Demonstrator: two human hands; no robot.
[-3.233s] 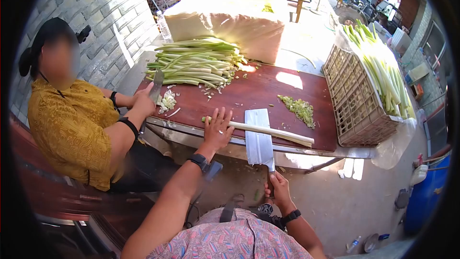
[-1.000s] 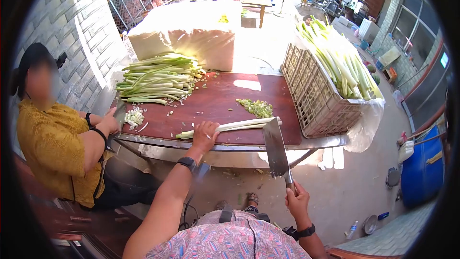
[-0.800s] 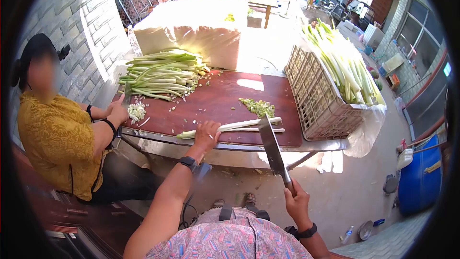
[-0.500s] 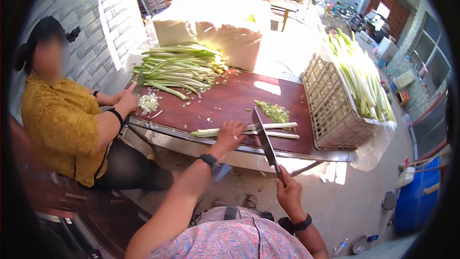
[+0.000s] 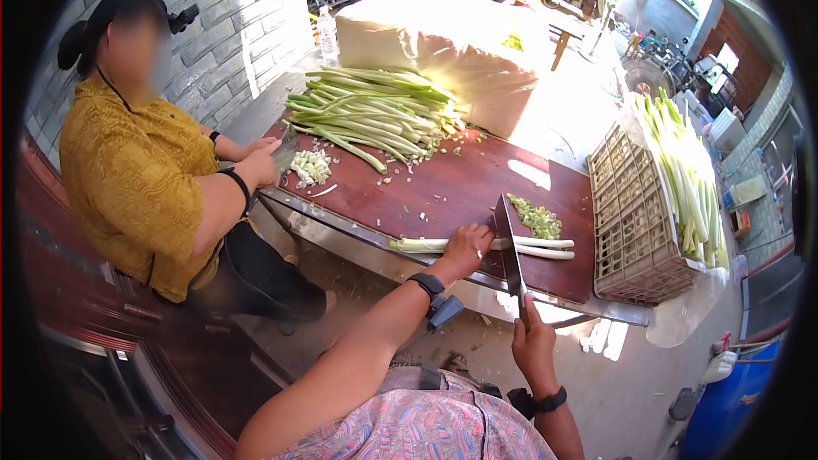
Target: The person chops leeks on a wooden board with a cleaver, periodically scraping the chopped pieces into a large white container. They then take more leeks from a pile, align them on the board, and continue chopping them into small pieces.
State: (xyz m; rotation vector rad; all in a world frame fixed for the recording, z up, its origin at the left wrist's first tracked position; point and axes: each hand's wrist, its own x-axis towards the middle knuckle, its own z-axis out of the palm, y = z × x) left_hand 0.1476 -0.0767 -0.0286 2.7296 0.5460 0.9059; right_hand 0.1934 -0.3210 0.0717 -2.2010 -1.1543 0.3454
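My left hand [image 5: 468, 250] is closed over a couple of green onion stalks [image 5: 545, 248] lying side by side on the reddish-brown board. Their white ends stick out to the right, past the blade. In my right hand [image 5: 534, 334] is the handle of a kitchen knife [image 5: 509, 247], its broad blade upright across the stalks, close beside my left fingers. Just beyond the blade lies a small heap of chopped green onion [image 5: 537, 218].
At the left a person in a yellow shirt [image 5: 141, 175] holds a blade by chopped white pieces [image 5: 311, 168]. A large pile of green onions [image 5: 375, 111] covers the board's far left. A plastic crate [image 5: 635, 221] of green onions stands right. Behind rises a big covered block [image 5: 426, 38].
My view has swung left, so the scene sits further right. The two stalks, spread apart before, now lie close together under my left hand. The knife remains across them.
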